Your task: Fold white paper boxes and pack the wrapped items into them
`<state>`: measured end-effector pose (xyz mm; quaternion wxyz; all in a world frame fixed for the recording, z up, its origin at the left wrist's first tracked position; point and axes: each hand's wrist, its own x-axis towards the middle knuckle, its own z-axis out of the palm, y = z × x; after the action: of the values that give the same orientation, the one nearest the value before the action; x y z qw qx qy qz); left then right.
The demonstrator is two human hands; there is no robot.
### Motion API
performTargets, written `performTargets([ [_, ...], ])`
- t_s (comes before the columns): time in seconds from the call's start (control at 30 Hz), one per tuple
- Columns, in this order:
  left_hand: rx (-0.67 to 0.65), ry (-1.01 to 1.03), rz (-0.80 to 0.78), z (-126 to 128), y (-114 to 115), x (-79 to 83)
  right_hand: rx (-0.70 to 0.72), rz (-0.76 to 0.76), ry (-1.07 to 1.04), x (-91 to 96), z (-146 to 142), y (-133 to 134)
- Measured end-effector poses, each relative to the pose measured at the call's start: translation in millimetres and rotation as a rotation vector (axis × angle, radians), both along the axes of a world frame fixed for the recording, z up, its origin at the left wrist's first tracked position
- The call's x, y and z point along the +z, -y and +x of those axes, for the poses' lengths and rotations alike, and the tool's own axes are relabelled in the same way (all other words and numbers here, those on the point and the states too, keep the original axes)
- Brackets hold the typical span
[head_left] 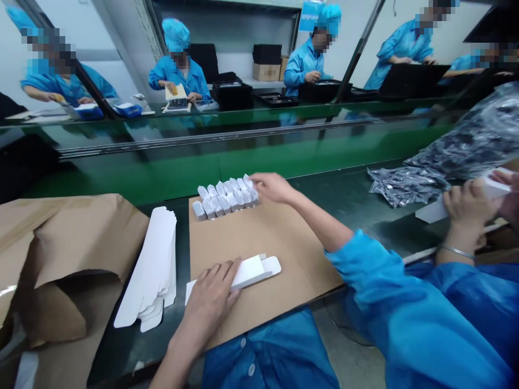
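My left hand presses a flat white paperboard carton against a brown kraft sheet. My right hand stretches forward, its fingers resting on the right end of two rows of small white boxes, which stand on the same sheet. To the left of the sheet lies a stack of flat white carton blanks. Beside that stack, a torn brown paper bag sags open.
A co-worker's braceleted hand holds a white carton at the right, near heaps of silver plastic bags. A green conveyor runs across the view. Several blue-clad workers sit beyond it among black boxes.
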<state>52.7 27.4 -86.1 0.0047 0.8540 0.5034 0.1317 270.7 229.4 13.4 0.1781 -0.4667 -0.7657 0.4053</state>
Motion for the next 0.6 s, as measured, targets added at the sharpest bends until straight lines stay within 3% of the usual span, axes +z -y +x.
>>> performTargets([
  [0.07, 0.009, -0.01, -0.011, 2, -3, -4.0, -0.134, 0.044, 0.038, -2.2, -10, -42],
  [0.17, 0.011, -0.004, 0.0, 4, -4, -6.5, -0.196, 0.018, 0.125, -20.8, -23, -81],
  [0.33, 0.046, 0.029, -0.002, 1, -2, -9.2, -0.237, 0.034, 0.224, -46.0, -8, -94],
  [0.47, 0.055, 0.04, 0.009, -1, 0, -10.4, -0.347, 0.249, 0.263, -46.5, 34, -61],
  [0.6, 0.072, -0.003, 0.04, -1, 2, -11.1, -0.237, 0.386, 0.328, -60.4, 79, 19],
])
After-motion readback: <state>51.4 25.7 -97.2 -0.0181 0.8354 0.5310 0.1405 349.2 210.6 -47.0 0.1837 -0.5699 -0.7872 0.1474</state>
